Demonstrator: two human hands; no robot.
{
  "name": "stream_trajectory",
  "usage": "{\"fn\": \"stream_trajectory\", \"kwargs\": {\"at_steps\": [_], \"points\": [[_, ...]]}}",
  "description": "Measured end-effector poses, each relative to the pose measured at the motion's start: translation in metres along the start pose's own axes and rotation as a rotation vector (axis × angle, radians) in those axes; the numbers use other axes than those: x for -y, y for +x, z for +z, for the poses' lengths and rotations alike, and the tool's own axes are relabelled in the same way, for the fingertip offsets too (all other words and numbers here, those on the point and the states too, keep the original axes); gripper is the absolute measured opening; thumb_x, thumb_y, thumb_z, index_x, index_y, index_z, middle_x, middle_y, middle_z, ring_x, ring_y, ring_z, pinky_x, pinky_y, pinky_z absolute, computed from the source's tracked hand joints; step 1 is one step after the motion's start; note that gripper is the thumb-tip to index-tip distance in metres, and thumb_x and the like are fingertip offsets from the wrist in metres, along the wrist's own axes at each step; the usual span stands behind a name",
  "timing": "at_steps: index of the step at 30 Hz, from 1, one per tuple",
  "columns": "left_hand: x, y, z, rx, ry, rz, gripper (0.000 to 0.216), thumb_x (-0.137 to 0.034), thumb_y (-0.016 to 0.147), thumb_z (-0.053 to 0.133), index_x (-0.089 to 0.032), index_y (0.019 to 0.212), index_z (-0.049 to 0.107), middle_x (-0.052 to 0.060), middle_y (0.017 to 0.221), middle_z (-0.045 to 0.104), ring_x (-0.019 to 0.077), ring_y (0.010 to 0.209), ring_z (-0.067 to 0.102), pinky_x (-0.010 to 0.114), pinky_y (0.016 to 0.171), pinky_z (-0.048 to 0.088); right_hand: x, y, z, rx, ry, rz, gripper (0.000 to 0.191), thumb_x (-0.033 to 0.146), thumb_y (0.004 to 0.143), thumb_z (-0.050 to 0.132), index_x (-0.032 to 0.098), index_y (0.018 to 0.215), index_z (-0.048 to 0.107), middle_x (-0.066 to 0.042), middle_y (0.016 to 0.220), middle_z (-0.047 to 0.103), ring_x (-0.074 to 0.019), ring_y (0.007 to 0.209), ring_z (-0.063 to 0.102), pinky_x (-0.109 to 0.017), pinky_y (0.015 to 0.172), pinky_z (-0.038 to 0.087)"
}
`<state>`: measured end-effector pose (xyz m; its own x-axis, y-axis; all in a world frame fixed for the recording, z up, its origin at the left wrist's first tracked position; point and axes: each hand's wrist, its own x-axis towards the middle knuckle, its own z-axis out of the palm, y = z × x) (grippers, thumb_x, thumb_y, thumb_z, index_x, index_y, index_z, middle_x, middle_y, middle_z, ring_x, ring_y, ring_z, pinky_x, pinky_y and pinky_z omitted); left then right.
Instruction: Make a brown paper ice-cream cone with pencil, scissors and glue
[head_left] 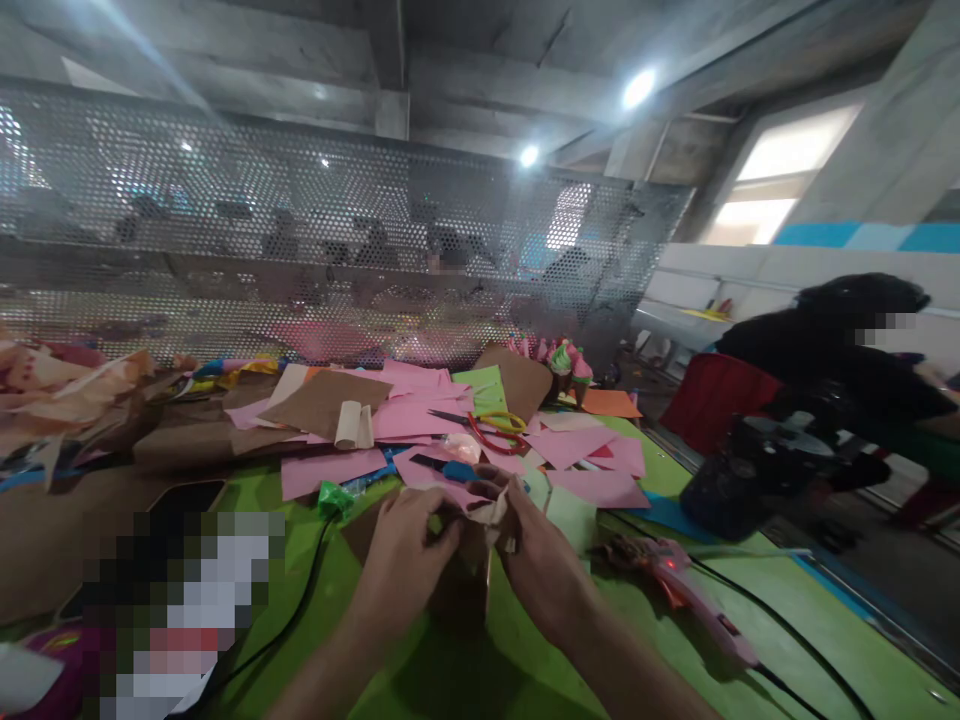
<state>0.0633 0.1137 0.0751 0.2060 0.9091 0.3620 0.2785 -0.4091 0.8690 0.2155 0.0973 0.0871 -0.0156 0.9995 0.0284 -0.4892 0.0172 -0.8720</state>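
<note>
A small folded piece of cream paper (pixel 491 514) is between my two hands above the table. My left hand (pixel 409 550) pinches its left side, thumb and finger curled together. My right hand (pixel 536 550) is closed around the right side, its fingers partly hiding the paper. Just beyond them lies a blue-handled cutter (pixel 457 470), and past it scissors (pixel 499 430) with red and yellow handles. A brown paper sheet (pixel 461 590) shows beneath my hands. To the right, a pink glue gun (pixel 697 590) with a lit red light rests on the table.
Pink paper sheets (pixel 420 415) are piled across the back of the green table (pixel 405 670). A phone (pixel 187 500) and brown paper (pixel 45 550) lie at left. Black cables cross both sides. A perforated metal screen (pixel 337 250) stands behind; a seated person (pixel 810 350) is at right.
</note>
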Motion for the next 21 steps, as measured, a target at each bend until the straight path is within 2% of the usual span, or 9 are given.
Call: {"fn": "stream_trajectory", "kwargs": {"at_steps": [2,4,8,11,15,18,21], "points": [[0.008,0.003,-0.002,-0.053,-0.125,-0.07,0.008,-0.021,0.081,0.06,-0.023,0.075,0.063,0.001,0.073,0.064,0.0221,0.071,0.057,0.029,0.067,0.041,0.0,0.0,-0.004,0.018,-0.044,0.004,0.029,0.039,0.079,0.076,0.025,0.103,0.072,-0.001,0.097,0.074,-0.0178,0.086,0.066,-0.026,0.079,0.05],[0.015,0.007,-0.004,-0.118,-0.227,-0.117,0.012,-0.027,0.084,0.058,-0.023,0.073,0.057,-0.002,0.068,0.058,0.0187,0.064,0.054,0.026,0.061,0.039,0.001,0.001,-0.01,0.0,-0.105,0.007,0.032,0.03,0.072,0.082,0.024,0.102,0.072,-0.001,0.096,0.075,-0.018,0.086,0.067,-0.027,0.08,0.049],[0.021,0.012,-0.007,-0.2,-0.286,-0.11,0.007,-0.028,0.085,0.056,-0.022,0.081,0.056,-0.002,0.075,0.058,0.0179,0.073,0.056,0.025,0.066,0.041,0.003,0.004,-0.02,-0.045,-0.204,0.024,0.038,0.028,0.072,0.08,0.022,0.108,0.07,-0.003,0.098,0.075,-0.0199,0.086,0.068,-0.03,0.08,0.049],[0.018,0.013,-0.01,-0.182,-0.304,-0.084,0.002,-0.022,0.082,0.058,-0.021,0.084,0.059,-0.001,0.079,0.061,0.0177,0.076,0.057,0.024,0.067,0.042,0.006,0.005,-0.02,0.008,-0.226,0.028,0.039,0.026,0.072,0.08,0.022,0.109,0.07,-0.003,0.101,0.074,-0.0205,0.088,0.068,-0.028,0.076,0.05],[0.013,0.012,-0.012,-0.134,-0.329,-0.069,0.006,-0.018,0.078,0.06,-0.021,0.083,0.062,0.0,0.078,0.063,0.0171,0.074,0.058,0.024,0.067,0.042,0.011,0.006,-0.015,0.025,-0.202,0.016,0.03,0.03,0.071,0.082,0.018,0.096,0.071,-0.005,0.094,0.075,-0.0195,0.083,0.068,-0.027,0.075,0.052],[0.01,0.011,-0.011,-0.116,-0.401,-0.112,0.009,-0.024,0.079,0.063,-0.02,0.087,0.062,0.0,0.077,0.064,0.0174,0.073,0.058,0.024,0.065,0.044,0.012,0.006,-0.014,-0.016,-0.17,0.03,0.027,0.028,0.066,0.085,0.017,0.086,0.071,-0.004,0.084,0.075,-0.0175,0.073,0.067,-0.027,0.07,0.052],[0.007,0.01,-0.01,-0.063,-0.558,-0.206,0.024,-0.031,0.075,0.07,-0.02,0.094,0.06,0.0,0.078,0.065,0.017,0.07,0.058,0.024,0.062,0.045,0.011,0.006,-0.014,-0.041,-0.143,0.026,0.027,0.027,0.065,0.085,0.018,0.086,0.07,-0.001,0.081,0.073,-0.0163,0.07,0.065,-0.026,0.067,0.051]]}}
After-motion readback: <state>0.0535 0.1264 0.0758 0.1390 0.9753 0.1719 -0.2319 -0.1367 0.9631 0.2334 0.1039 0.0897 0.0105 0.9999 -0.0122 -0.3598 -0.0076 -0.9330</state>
